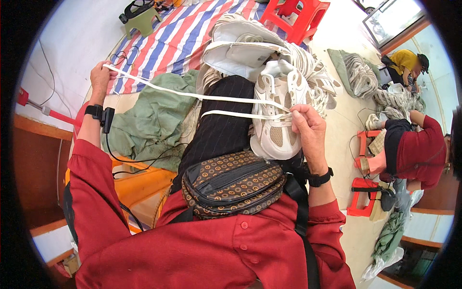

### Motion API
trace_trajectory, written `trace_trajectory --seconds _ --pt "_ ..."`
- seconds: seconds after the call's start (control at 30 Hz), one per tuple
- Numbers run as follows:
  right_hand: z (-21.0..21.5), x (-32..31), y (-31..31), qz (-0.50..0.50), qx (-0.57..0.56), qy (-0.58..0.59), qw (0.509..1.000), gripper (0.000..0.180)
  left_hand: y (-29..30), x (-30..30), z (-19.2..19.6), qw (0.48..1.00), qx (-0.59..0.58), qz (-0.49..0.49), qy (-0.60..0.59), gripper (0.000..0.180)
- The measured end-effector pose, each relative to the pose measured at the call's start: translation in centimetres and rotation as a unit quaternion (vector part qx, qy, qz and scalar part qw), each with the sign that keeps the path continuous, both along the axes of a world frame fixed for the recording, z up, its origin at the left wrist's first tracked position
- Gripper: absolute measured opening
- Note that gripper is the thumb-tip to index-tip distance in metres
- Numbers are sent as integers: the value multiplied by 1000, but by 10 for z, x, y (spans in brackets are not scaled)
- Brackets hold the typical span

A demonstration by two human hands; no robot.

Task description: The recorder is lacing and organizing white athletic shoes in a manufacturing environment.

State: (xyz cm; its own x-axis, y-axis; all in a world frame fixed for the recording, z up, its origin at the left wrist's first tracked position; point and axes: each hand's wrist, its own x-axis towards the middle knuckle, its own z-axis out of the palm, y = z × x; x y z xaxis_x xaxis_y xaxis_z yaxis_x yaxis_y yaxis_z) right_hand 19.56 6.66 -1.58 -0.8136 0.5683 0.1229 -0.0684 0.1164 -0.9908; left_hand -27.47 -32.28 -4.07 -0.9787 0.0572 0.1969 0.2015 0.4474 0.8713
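A white and beige sneaker [280,147] rests toe toward me at my right thigh, with tan mesh panels. One length of white shoelace [192,95] runs from its eyelets across my dark trousers, stretched out to the left. My left hand [100,78], raised far out at the left, is closed on the end of that length. Beside the eyelets, my right hand [310,129] pinches at the lace, its fingertips against the sneaker's right side. A second, shorter length of lace lies loose over my leg below the first.
A bundle of white shoe uppers [236,55] sits just beyond the sneaker. Green cloth [154,113] lies left of my leg, and a striped sheet [180,36] covers the floor ahead. A red stool [293,21] stands beyond. Two people work at the right among more shoe bundles [361,77].
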Motion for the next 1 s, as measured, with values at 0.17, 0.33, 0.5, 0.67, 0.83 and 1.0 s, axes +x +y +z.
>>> trace_trajectory --seconds 0.17,0.33,0.5,0.67,0.83,1.0 --pt "0 1 2 3 -15 20 1000 11 54 58 36 989 79 -112 59 19" --pt "0 2 4 9 -13 19 1000 11 94 153 79 968 92 -211 99 17" --pt "1 2 2 -5 -24 3 1000 11 131 234 101 936 88 -324 107 13" --pt "11 18 10 -104 54 56 992 11 167 287 93 877 107 -462 73 7" --pt "28 43 20 -162 48 62 984 13 198 313 77 843 104 -511 131 7" --pt "35 51 -11 -70 71 9 995 25 205 332 74 810 111 -549 171 9"
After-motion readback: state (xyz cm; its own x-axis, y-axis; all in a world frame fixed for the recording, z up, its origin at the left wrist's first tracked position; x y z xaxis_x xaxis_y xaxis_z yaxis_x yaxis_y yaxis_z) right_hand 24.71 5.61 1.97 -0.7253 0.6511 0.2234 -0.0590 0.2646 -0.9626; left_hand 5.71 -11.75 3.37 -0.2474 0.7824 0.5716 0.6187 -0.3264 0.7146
